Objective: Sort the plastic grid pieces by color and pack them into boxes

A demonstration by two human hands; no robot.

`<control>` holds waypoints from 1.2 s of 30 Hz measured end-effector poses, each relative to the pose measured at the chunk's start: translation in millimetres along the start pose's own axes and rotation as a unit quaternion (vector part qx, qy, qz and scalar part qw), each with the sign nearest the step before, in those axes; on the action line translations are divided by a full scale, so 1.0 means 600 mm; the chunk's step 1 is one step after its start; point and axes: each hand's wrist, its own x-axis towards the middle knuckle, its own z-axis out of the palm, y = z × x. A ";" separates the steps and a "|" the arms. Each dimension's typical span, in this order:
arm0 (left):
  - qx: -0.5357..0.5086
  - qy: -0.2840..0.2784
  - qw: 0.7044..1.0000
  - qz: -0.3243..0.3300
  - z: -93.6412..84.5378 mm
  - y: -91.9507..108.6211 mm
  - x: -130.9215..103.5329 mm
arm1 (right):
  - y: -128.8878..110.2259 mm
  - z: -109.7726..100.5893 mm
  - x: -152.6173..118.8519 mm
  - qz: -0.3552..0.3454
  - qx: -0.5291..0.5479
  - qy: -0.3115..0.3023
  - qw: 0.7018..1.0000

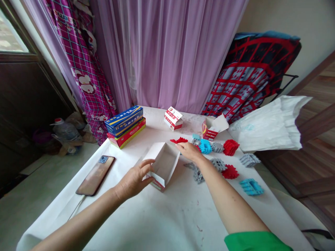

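An open white-lined box [164, 163] lies near the middle of the table, and its inside looks bare. My left hand [136, 177] is at the box's left side, fingers curled round its near edge. Just past the box's right edge, my right hand [188, 150] reaches over the red plastic pieces [180, 140], fingers pointing left; whether it holds one is unclear. Blue pieces [205, 146], grey pieces [217, 147] and more red pieces [231, 147] lie to its right.
Blue [124, 120] and red-yellow boxes [128, 134] are stacked at the back left. A phone [95, 176] with a cable lies at left. Behind stand a small closed box [173, 119] and an open red box [210, 129]. A white bag [269, 125] is at right.
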 end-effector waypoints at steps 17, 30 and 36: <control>0.018 -0.067 0.997 0.047 -0.027 -0.003 -0.016 | 0.005 0.016 -0.003 -0.017 -0.096 0.106 0.990; 0.110 0.045 0.990 0.080 0.027 0.001 -0.024 | -0.004 0.023 -0.004 0.018 -0.121 -0.018 0.992; 0.130 0.088 0.981 0.113 0.027 0.004 -0.024 | 0.013 0.022 -0.019 -0.012 -0.045 0.086 0.995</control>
